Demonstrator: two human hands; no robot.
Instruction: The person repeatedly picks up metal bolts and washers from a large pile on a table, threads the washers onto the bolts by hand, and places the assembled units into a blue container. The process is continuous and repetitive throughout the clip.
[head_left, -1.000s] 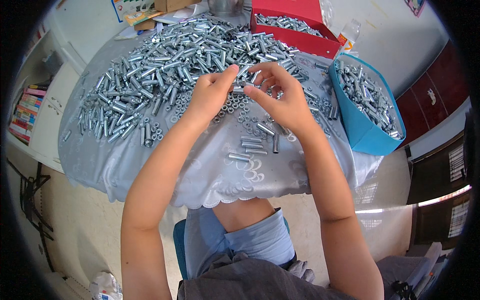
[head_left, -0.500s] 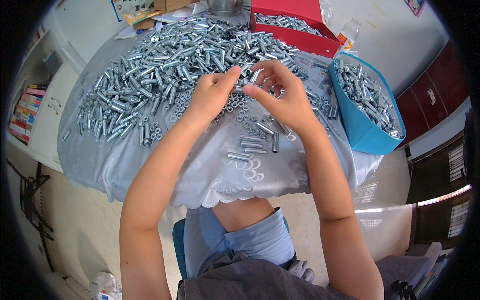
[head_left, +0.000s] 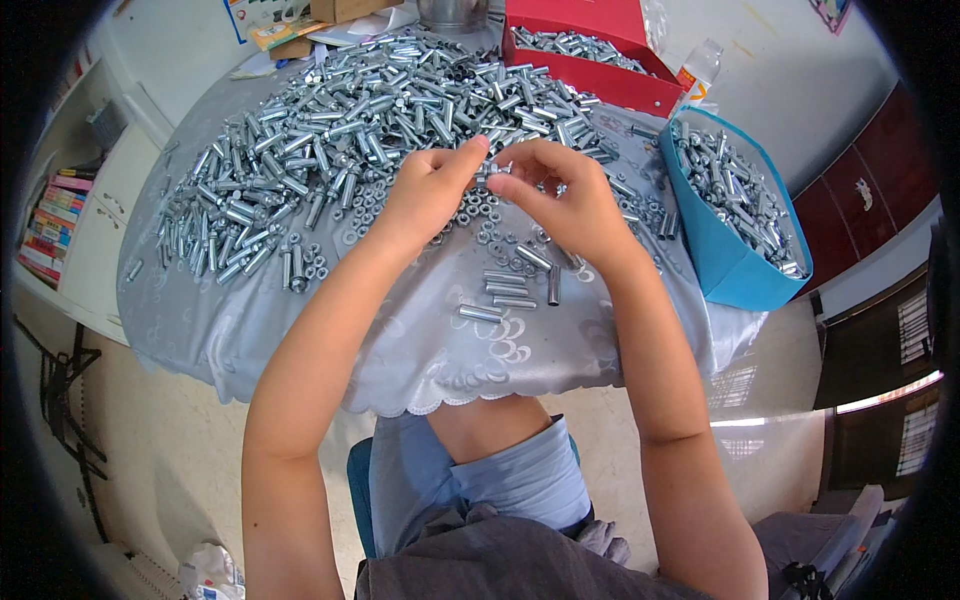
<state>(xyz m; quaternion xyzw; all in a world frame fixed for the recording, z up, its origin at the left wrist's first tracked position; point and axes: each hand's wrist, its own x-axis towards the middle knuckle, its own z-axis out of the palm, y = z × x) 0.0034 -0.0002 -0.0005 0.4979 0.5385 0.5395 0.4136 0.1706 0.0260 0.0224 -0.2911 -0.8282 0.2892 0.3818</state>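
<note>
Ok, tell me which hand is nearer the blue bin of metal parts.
Right. The right hand works at mid-table, apart from the blue bin of metal parts on its right; the left hand sits farther away, on the right hand's other side.

Both forearms are bare from wrist to above the elbow, with no sleeve, watch, bracelet or glove on them, and the left hand (head_left: 425,190) and right hand (head_left: 565,195) carry no rings that can be made out. The fingernails look short and plain, though they are small in the view. Lower down, the person wears a light blue soft cloth garment (head_left: 480,475) over the lap, and below it lies a rumpled dark grey fabric garment (head_left: 520,565) with folds bunched at its upper edge.
</note>
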